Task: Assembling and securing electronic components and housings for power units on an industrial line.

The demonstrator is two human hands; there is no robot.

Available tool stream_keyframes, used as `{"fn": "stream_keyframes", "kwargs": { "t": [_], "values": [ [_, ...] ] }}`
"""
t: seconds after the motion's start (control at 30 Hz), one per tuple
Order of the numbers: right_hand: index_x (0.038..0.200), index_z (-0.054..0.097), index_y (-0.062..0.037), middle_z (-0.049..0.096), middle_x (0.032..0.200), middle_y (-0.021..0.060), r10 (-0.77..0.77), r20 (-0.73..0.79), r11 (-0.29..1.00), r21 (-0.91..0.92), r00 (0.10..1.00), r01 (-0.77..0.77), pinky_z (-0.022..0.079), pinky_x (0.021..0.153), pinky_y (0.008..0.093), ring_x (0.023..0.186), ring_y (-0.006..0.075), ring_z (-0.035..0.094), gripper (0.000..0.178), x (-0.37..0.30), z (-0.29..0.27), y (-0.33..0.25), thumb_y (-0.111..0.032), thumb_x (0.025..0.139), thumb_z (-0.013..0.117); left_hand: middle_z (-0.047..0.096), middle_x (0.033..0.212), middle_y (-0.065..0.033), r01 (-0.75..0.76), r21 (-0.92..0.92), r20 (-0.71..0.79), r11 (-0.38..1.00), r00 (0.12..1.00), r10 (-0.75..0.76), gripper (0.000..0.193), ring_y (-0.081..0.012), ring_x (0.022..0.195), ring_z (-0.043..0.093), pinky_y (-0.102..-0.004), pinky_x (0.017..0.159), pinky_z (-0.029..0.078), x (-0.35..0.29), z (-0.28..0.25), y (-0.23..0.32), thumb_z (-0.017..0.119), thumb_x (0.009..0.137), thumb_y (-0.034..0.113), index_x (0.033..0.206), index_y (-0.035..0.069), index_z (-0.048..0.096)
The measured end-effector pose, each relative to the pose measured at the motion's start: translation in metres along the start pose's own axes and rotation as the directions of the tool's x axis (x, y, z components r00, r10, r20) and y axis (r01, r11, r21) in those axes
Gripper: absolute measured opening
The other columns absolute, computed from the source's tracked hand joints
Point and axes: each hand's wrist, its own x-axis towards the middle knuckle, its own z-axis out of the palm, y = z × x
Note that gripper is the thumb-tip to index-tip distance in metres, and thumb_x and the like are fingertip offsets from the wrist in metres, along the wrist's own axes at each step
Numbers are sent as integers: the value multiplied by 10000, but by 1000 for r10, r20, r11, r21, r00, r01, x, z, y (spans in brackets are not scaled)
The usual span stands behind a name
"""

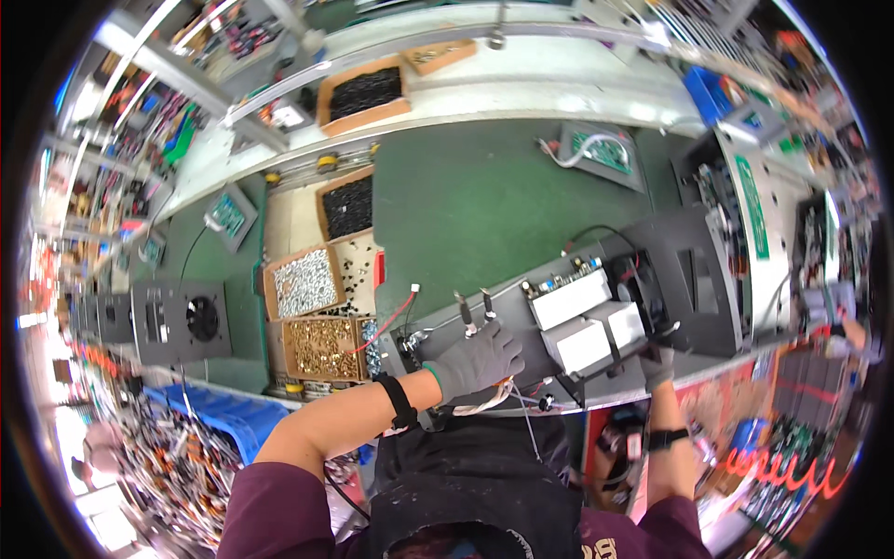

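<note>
A dark grey metal housing [694, 279] lies along the near side of the green work surface, with two white box-shaped blocks [596, 340] mounted in its open part. A black strap crosses the blocks. My left hand [480, 359], in a grey glove, rests at the left end of the unit with its fingers curled; what they close on is hidden beneath. Pale twisted cable [484, 402] emerges below it. Two black-sleeved wire leads [467, 309] stand just beyond. My right hand [657, 365], also gloved, is at the housing's near edge by the blocks, its fingers mostly hidden.
Left of the unit are cardboard trays of silver screws [305, 282], brass-coloured fasteners [321, 349] and black parts [346, 207]. A panel with a green circuit board [601, 154] lies at the far right. Another housing with a fan [200, 319] stands left; a blue bin [219, 419] is below.
</note>
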Motion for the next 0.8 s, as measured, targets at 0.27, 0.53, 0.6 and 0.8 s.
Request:
{"fn": "stream_keyframes", "kwargs": {
  "t": [0.27, 0.53, 0.6, 0.8],
  "values": [
    [1064, 668, -63, 677, 929, 237, -145, 519, 551, -665, 842, 504, 524, 770, 469, 914, 425, 646, 308, 102, 49, -267, -111, 781, 557, 541, 1170, -146, 280, -366, -132, 888, 929, -347, 439, -327, 1126, 544, -478, 1021, 403, -36, -50, -35, 617, 831, 451, 1155, 155, 627],
    [1004, 657, -28, 676, 1016, 234, 26, 448, 306, -855, 893, 420, 490, 871, 483, 1004, 413, 631, 354, 184, 175, -338, -310, 804, 576, 543, 1164, -167, 263, -676, -19, 688, 928, -373, 432, -371, 1039, 609, -453, 890, 503, -51, -22, -124, 625, 873, 332, 1213, 71, 570],
    [1063, 641, -47, 673, 1005, 240, -108, 441, 341, -825, 891, 450, 481, 836, 502, 985, 427, 617, 383, 184, 181, -324, -347, 830, 591, 583, 1202, -168, 304, -743, 84, 597, 927, -367, 453, -383, 1034, 626, -440, 871, 507, -54, -10, -143, 665, 856, 303, 1233, 69, 572],
    [1249, 619, -67, 620, 961, 10, -85, 349, 944, -272, 933, 188, 452, 746, 248, 836, 75, 551, 372, 158, 149, -292, -280, 945, 586, 677, 1148, -136, 566, -680, 333, 467, 805, -491, 527, -283, 1039, 658, -384, 888, 515, -101, 16, -192, 743, 799, 269, 1290, 137, 606]
  ]
}}
